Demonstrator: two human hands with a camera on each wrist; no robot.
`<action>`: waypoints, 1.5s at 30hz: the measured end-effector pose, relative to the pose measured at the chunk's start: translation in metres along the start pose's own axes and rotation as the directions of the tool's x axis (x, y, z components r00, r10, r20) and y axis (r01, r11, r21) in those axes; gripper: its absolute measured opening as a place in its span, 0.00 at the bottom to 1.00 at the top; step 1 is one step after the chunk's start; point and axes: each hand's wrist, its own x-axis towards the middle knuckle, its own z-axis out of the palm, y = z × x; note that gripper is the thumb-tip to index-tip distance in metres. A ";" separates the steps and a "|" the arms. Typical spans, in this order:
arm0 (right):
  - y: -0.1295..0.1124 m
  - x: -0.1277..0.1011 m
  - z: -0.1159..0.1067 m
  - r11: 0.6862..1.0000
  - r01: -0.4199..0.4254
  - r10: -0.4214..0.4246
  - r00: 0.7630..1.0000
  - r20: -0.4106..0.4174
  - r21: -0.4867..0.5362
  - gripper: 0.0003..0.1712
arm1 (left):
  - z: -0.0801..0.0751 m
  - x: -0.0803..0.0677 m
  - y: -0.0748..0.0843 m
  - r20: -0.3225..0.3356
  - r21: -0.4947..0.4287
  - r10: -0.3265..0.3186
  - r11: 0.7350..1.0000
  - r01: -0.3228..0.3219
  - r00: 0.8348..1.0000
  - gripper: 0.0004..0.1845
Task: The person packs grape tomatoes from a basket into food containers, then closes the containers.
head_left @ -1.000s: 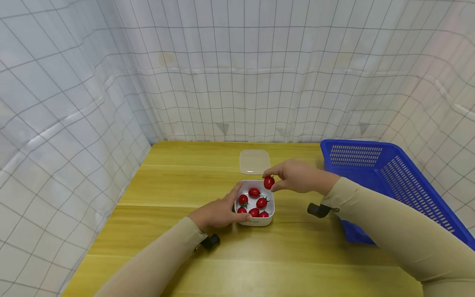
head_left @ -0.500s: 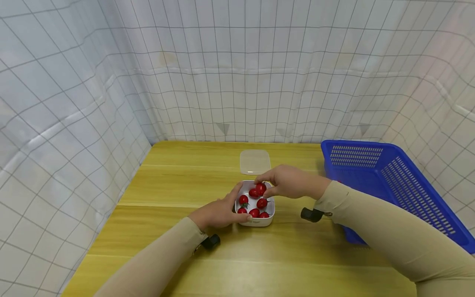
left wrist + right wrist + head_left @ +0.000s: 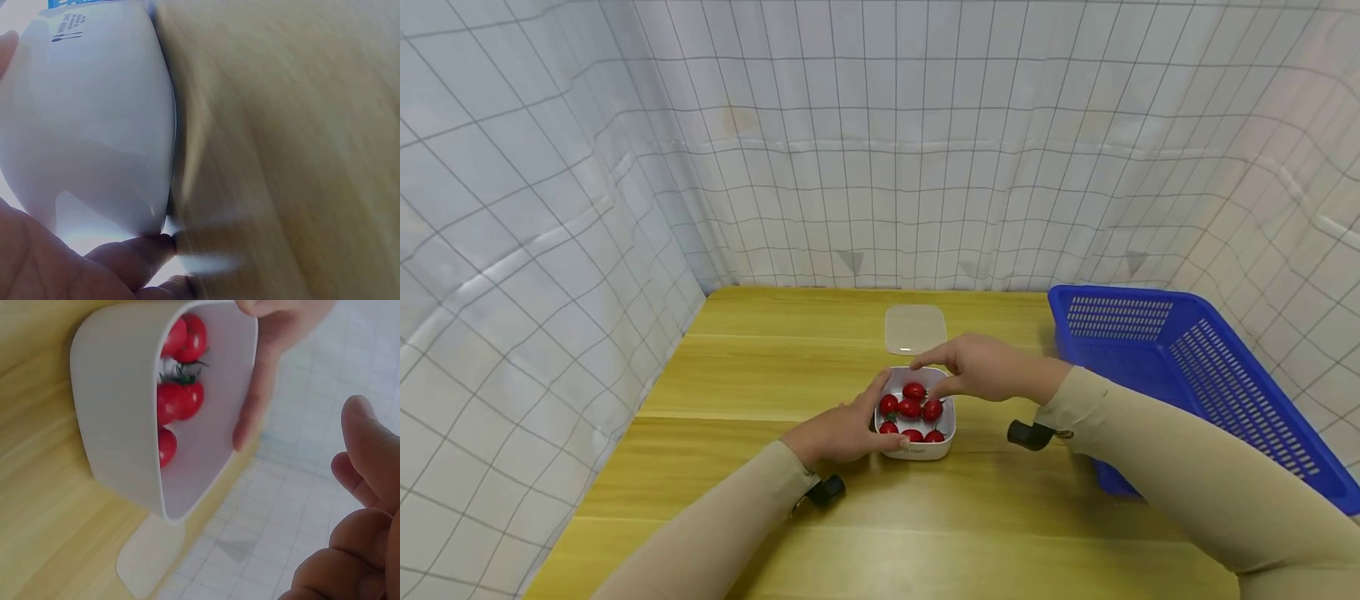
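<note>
A white plastic food container (image 3: 917, 451) holds several small red tomatoes (image 3: 910, 408), some with green stems. My left hand (image 3: 842, 429) grips the container at its left side, thumb over the near rim and fingers along the wall. In the left wrist view, fingers (image 3: 134, 256) reach round the printed container's outside. Above the container's right side is my right hand (image 3: 988, 367), thumb and index finger spread with nothing between them. From the right wrist view, its fingers (image 3: 350, 550) stand apart from the container, and the tomatoes (image 3: 178, 400) lie on its floor.
Behind the container, a translucent square lid (image 3: 915, 327) lies flat on the wooden table (image 3: 760, 375). At the right stands a blue slotted plastic basket (image 3: 1150, 354), partly hidden by the right arm. White grid-patterned curtains surround the back and sides.
My right hand has moved left over the container and let go of a tomato. That tomato now lies among the others, which have shifted slightly. The left hand has stayed in place.
</note>
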 end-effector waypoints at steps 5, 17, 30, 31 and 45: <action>0.015 -0.015 -0.011 0.995 -0.083 0.086 0.995 -0.046 0.060 0.28 | 0.002 0.002 -0.002 0.001 -0.009 0.008 1.000 -0.008 1.000 0.62; 0.104 -0.102 -0.050 0.932 -0.357 0.363 0.904 -0.225 0.070 0.24 | 0.001 0.001 0.000 -0.010 -0.026 -0.003 1.000 0.003 1.000 0.62; 0.194 -0.165 -0.025 0.909 -0.415 0.416 0.904 -0.101 0.039 0.25 | 0.003 0.001 0.003 -0.010 -0.051 -0.017 0.999 0.017 1.000 0.62; 0.197 -0.166 -0.022 0.912 -0.409 0.411 0.907 -0.095 0.037 0.26 | 0.003 0.001 0.003 -0.011 -0.050 -0.017 0.999 0.017 1.000 0.62; 0.211 -0.155 -0.005 0.931 -0.364 0.361 0.930 -0.072 -0.033 0.25 | 0.004 0.003 0.002 -0.025 0.003 -0.017 1.000 0.017 1.000 0.61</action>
